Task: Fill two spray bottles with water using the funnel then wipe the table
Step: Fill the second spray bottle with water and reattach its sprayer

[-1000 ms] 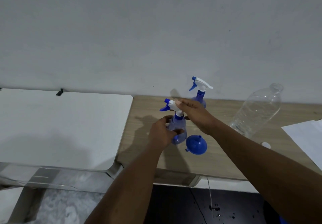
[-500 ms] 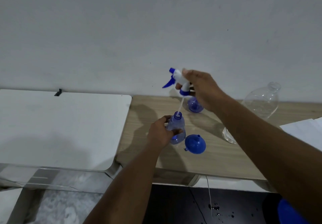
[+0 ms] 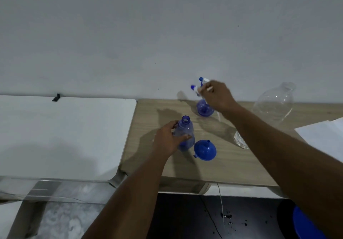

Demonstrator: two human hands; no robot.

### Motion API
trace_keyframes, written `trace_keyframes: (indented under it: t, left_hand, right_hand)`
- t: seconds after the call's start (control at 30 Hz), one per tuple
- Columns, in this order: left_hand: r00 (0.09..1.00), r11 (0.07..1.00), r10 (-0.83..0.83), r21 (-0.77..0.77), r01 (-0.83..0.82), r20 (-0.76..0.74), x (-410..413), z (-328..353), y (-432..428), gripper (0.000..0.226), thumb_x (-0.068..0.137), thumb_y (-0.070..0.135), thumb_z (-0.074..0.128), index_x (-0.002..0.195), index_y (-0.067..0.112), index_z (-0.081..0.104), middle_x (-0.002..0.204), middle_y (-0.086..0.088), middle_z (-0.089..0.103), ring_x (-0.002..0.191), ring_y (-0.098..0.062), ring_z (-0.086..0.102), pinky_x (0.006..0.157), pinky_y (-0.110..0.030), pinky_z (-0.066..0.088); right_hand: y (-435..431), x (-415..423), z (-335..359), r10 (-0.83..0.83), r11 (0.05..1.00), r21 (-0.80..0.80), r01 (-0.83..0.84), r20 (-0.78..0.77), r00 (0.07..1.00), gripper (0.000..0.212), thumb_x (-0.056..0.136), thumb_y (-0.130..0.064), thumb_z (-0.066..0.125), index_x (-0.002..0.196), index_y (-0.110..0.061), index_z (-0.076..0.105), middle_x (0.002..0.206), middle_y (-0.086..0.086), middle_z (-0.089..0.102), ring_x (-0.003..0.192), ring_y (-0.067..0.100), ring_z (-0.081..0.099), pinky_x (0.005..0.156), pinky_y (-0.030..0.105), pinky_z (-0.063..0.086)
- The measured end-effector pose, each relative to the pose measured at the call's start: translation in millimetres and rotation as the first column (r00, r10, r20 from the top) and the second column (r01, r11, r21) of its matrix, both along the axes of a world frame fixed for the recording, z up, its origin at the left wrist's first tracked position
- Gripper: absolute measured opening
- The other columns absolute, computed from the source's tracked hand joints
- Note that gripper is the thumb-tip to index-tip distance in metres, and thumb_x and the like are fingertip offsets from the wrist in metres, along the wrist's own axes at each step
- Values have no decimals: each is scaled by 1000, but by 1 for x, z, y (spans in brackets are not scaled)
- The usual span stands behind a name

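My left hand [image 3: 168,140] grips a small blue spray bottle [image 3: 183,133] that stands upright on the wooden table [image 3: 232,164] with its neck uncovered. My right hand [image 3: 216,94] holds the removed white-and-blue spray head [image 3: 195,88] above the back of the table, its dip tube hanging behind my wrist. A second blue spray bottle [image 3: 203,108] stands just under that hand, its own head partly hidden by my fingers. A blue funnel [image 3: 205,150] lies upside down right of the near bottle. A large clear water bottle [image 3: 272,106] leans at the right.
A white table [image 3: 61,136] adjoins the wooden one on the left. White paper sheets [image 3: 323,136] lie at the right edge. A grey wall runs behind both tables. A thin cable and a blue object [image 3: 304,224] sit on the dark floor below.
My right hand has lifted the spray head off the near bottle and carried it right and back, over the second bottle. My left hand has kept hold of the near bottle.
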State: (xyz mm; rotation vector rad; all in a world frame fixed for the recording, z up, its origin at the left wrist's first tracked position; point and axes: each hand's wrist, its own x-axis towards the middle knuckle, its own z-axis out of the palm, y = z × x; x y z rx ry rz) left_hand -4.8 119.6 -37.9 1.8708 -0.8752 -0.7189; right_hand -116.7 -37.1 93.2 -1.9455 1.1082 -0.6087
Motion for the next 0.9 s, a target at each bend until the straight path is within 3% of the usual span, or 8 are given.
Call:
trace_keyframes:
  t: [0.1,0.17,0.3,0.37,0.5,0.7,0.77,0.9]
  left_hand:
    - [1000,1000,17,-1,-17,22,-1,-1,1,63,66,37,90,123,29,64,107,15,67,89,-7,67,83,-31,57]
    - [999,999,32,0,-32,29,-1,-4,3,68,60,44,91,121,31,64,109,16,68,88,-7,68,85,-38,58]
    - [999,999,42,-22,-41,35,-1,-7,7,72,59,46,90,125,30,64,111,13,69,92,-11,69,87,-41,58]
    - [999,999,45,-29,-44,26,-2,-5,8,76,57,49,89,125,31,63,113,13,69,94,-12,69,88,-43,58]
    - [999,999,33,-10,-33,33,-3,-3,8,74,60,43,92,127,30,63,112,12,67,94,-13,68,89,-43,58]
    - [999,999,43,-5,-43,25,-3,-4,9,70,60,45,90,123,33,64,111,13,69,92,-10,69,87,-42,59]
    - [998,999,46,-3,-46,41,-3,-3,9,68,62,43,90,123,32,64,111,13,69,91,-9,69,86,-42,59]
    - [998,999,29,13,-29,48,-3,-3,8,71,62,42,91,126,30,62,112,13,67,92,-11,68,88,-41,58]
  right_hand:
    - [4,-12,-59,-17,1000,-6,17,-232,972,19,91,-39,67,86,-21,65,91,-1,66,85,17,60,74,28,42]
    - [4,-18,-85,-37,999,5,41,-331,943,19,87,-44,70,82,-27,62,91,-2,66,85,18,62,75,30,45]
    - [-1,-18,-108,-42,996,54,72,-429,902,13,87,-34,71,87,-25,62,92,1,68,86,21,66,83,37,55]
    - [-2,-17,-111,1,997,66,35,-480,877,11,91,-27,67,92,-16,67,91,5,71,84,21,65,78,34,52]
    - [1,-23,-113,37,993,119,20,-454,891,18,94,-21,62,99,-6,71,100,10,70,92,24,63,77,31,44]
    - [16,-36,-107,43,999,44,-28,-400,916,26,91,-30,65,111,-15,65,109,5,67,93,20,62,80,32,48]
    - [27,-38,-102,167,986,64,-155,-489,856,35,89,-33,66,119,-16,60,113,5,63,93,21,59,78,33,48]
    - [45,-41,-118,292,940,101,-327,-736,611,62,76,-35,78,132,-22,52,129,10,53,115,30,55,91,40,52]
